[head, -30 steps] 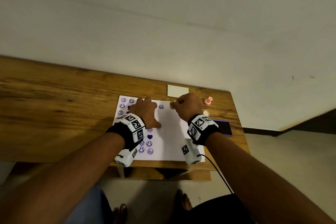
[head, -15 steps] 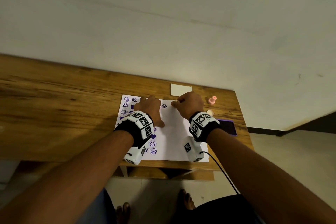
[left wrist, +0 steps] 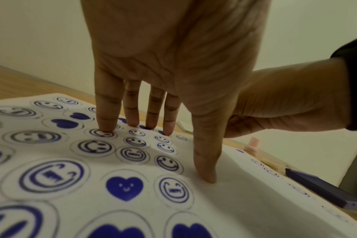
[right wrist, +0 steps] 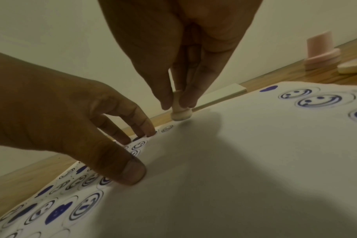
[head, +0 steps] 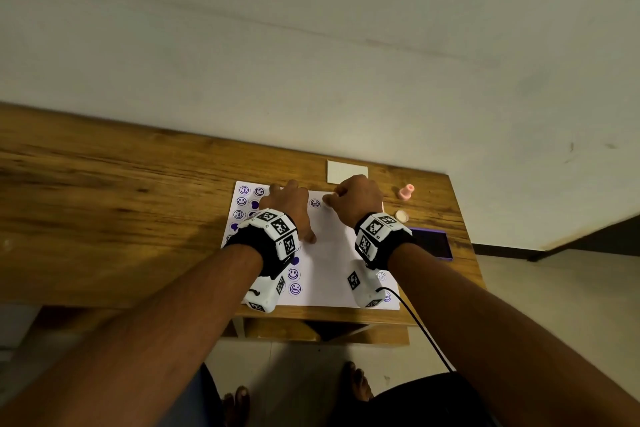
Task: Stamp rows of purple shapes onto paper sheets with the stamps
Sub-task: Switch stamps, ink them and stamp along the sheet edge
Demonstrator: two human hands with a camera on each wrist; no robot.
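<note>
A white paper sheet (head: 329, 253) lies on the wooden table (head: 104, 211), with rows of purple smileys and hearts (left wrist: 124, 187) down its left side. My left hand (head: 298, 211) presses flat on those prints, fingers straight, thumb spread onto bare paper (left wrist: 206, 177). My right hand (right wrist: 177, 104) pinches a small pale wooden stamp (right wrist: 180, 114) by its stem, base down at the sheet's far edge, just right of a lone smiley (head: 314, 203). Whether the base touches the paper is unclear.
A pink stamp (head: 406, 191) and a pale round piece (head: 401, 216) sit to the right of the sheet. A purple ink pad (head: 433, 243) lies nearer, by the table's right edge. A white card (head: 347, 171) rests beyond the sheet by the wall.
The head view has shifted a little. Both hands keep their places: the left stays flat on the sheet, the right stays at the far edge with the stamp.
</note>
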